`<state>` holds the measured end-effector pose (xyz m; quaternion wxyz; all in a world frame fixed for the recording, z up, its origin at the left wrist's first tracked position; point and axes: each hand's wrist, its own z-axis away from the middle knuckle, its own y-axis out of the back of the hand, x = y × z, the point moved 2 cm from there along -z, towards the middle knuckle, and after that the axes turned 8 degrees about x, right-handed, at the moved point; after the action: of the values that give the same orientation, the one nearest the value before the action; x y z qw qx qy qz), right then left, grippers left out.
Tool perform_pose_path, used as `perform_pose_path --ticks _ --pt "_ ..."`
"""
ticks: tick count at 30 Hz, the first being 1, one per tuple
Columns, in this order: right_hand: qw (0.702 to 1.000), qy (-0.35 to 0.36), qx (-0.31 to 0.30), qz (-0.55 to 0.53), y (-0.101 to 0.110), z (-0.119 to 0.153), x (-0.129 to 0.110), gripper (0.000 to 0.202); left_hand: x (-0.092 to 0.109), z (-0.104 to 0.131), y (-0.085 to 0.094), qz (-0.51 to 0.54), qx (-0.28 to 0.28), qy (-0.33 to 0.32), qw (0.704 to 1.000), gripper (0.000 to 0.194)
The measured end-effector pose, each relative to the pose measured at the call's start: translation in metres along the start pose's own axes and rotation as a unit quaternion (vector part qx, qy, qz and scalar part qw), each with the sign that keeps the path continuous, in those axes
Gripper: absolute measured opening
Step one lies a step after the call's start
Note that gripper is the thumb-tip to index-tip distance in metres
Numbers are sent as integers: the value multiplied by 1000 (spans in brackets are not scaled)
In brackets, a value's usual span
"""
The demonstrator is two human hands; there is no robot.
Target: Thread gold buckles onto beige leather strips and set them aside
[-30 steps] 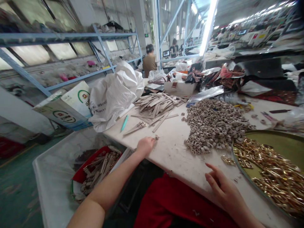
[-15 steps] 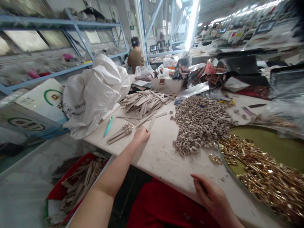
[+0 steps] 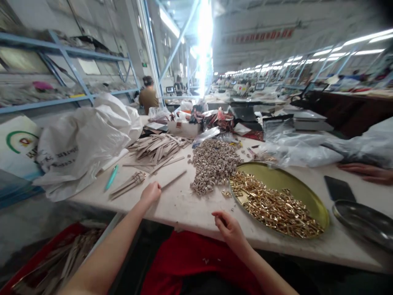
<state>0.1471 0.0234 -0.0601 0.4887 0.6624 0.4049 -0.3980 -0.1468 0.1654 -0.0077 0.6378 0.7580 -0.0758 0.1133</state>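
Note:
My left hand (image 3: 151,193) is closed on one end of a thin grey-beige strip (image 3: 173,179), which points up and to the right over the table. Nearer the table's front edge is my right hand (image 3: 229,228), its fingers curled; whether it holds anything small is hidden. Beyond the hands lie a heap of flat strips (image 3: 159,147) and a pile of small beige loops (image 3: 213,164). Gold metal pieces (image 3: 276,209) fill part of a round olive tray (image 3: 291,180) right of my right hand. A bundle of strips (image 3: 127,185) rests left of my left hand.
A teal tool (image 3: 111,178) and a white sack (image 3: 82,143) are on the left. Below the table is a red container (image 3: 39,254) of strips. At the right are a dark phone-like slab (image 3: 339,188), a dark round dish (image 3: 365,223) and another person's hand (image 3: 368,173).
The view has swung to the right, bringing the whole tray and another person's hand into sight. The strip in my left hand has tipped lower toward the right. My right hand's fingers look more curled.

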Motion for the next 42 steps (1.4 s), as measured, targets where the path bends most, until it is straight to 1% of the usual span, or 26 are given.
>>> perform_pose_path --ticks 1,3,5,6,7,8,10,12,14,15,16,18,19,21,23,25,27,28,29,30,32,34,36,39,40,42 --pt "999 -25 3 -24 3 0 1 30 6 9 3 5 11 -16 1000 9" --pt "992 -87 5 -87 8 -2 2 46 21 35 7 18 33 -58 998 10" --pt "976 -146 4 -159 14 -5 -2 66 36 67 6 37 33 -112 992 10" --pt "968 -165 2 -189 16 -7 -5 72 44 85 5 48 32 -156 986 11" --pt "962 -174 3 -210 18 -9 -8 75 50 102 3 50 33 -183 981 14" --pt "959 -175 7 -222 20 -11 -12 73 56 117 2 46 26 -202 978 16" --pt "959 -169 27 -227 21 -14 -16 60 66 141 -1 42 2 -242 969 20" --pt "960 -168 40 -221 17 -13 -19 43 77 153 -1 76 -23 -252 965 18" --pt "959 -181 18 -216 9 -9 -22 31 88 155 -2 167 -68 -212 960 10" --pt "959 -188 -8 -214 4 -7 -23 29 94 154 -4 231 -108 -176 951 14" --pt "959 -189 -36 -208 0 -6 -25 27 101 151 -6 301 -160 -138 930 21" --pt "968 -161 -87 -172 -4 -8 -27 24 113 146 -15 418 -270 -62 865 23" --pt "976 -134 -100 -136 -3 -13 -26 23 117 143 -20 460 -310 -24 832 23" --pt "994 -65 -86 -25 7 -32 -21 22 120 139 -28 517 -354 49 778 24" --pt "993 3 -28 116 21 -61 -13 23 120 136 -35 563 -367 116 732 24" --pt "964 58 6 261 31 -93 -4 21 119 134 -38 601 -382 175 680 24" --pt "917 105 -2 385 32 -119 3 21 120 132 -39 624 -391 220 639 23" --pt "897 118 -12 426 31 -129 5 20 121 130 -38 633 -391 236 625 23" --pt "882 126 -22 453 29 -136 6 20 122 129 -38 639 -390 246 616 23" --pt "875 128 -31 466 26 -140 7 19 123 128 -37 643 -387 253 611 23" --pt "873 127 -40 469 23 -141 7 17 125 126 -34 647 -386 257 605 24" --pt "881 122 -43 456 23 -131 5 12 126 125 -31 649 -393 254 601 25" --pt "912 95 -35 397 24 -114 2 6 129 127 -29 650 -394 249 600 25" --pt "975 17 -26 221 24 -81 -6 6 134 134 -28 642 -397 243 609 25" --pt "988 -14 -25 154 22 -69 -9 7 136 138 -28 636 -402 237 614 25" --pt "996 -84 -26 26 18 -48 -14 12 138 146 -29 624 -411 221 626 25"
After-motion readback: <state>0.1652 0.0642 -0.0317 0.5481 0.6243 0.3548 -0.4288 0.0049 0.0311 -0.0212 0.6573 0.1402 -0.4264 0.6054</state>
